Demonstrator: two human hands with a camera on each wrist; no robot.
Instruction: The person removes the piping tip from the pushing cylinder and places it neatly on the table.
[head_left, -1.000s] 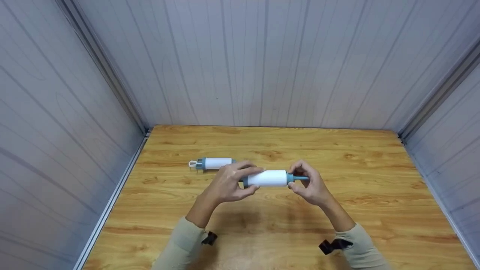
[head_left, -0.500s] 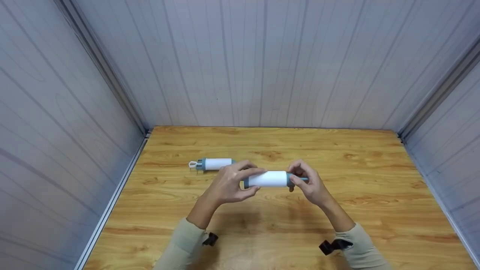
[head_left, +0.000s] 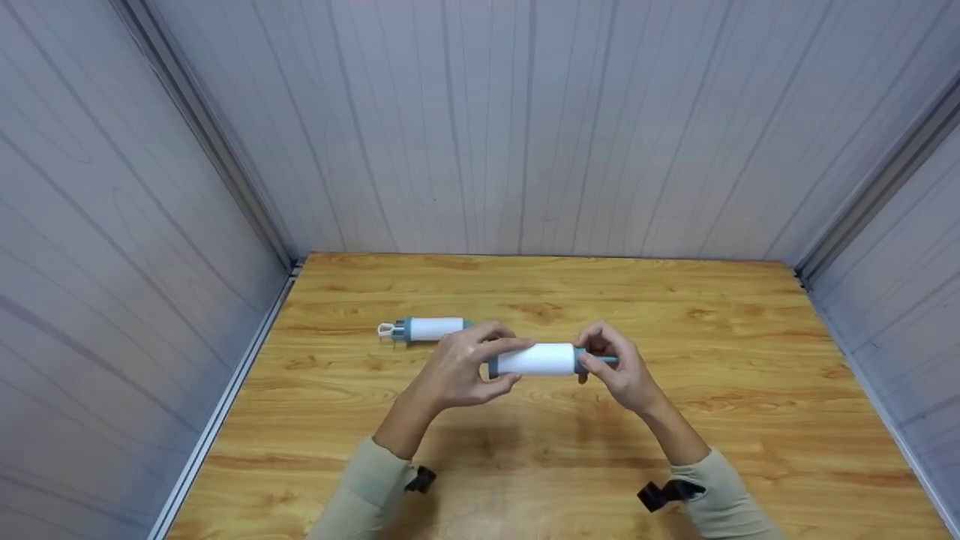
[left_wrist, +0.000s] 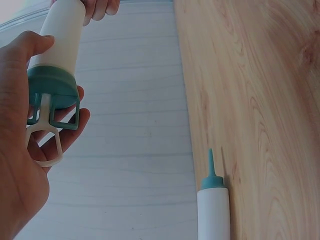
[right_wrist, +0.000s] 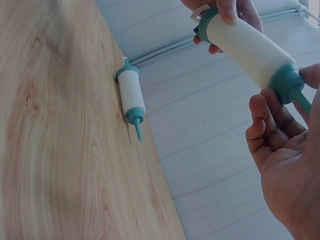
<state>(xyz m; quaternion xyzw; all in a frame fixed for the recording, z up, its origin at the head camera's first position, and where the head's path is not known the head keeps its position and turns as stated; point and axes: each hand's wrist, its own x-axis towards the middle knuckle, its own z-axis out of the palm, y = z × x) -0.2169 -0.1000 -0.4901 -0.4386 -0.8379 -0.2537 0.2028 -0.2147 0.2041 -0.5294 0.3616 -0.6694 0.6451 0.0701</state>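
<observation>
Above the table, both hands hold a large syringe [head_left: 538, 359] roughly level, its white barrel ending in teal caps. My left hand [head_left: 466, 367] grips the barrel's plunger end, thumb on the white wall. A pale pull ring [left_wrist: 61, 150] and teal side loops stick out there, beside the curled fingers in the left wrist view. My right hand [head_left: 621, 367] pinches the teal nozzle cap [right_wrist: 286, 82] between thumb and fingers; the thin nozzle points right, partly hidden by that hand. A second, similar syringe [head_left: 436, 328] lies on the table behind my left hand.
The wooden table [head_left: 735, 330] runs back to a pale panelled wall [head_left: 525, 150]. More panels with metal frames close in the left and right sides. A black strap device [head_left: 667, 493] is worn at the right sleeve, another at the left.
My right thumb has moved up from the cap's lower edge onto its near face, and the fingers have shifted round it. The left hand and the lying syringe stay practically still.
</observation>
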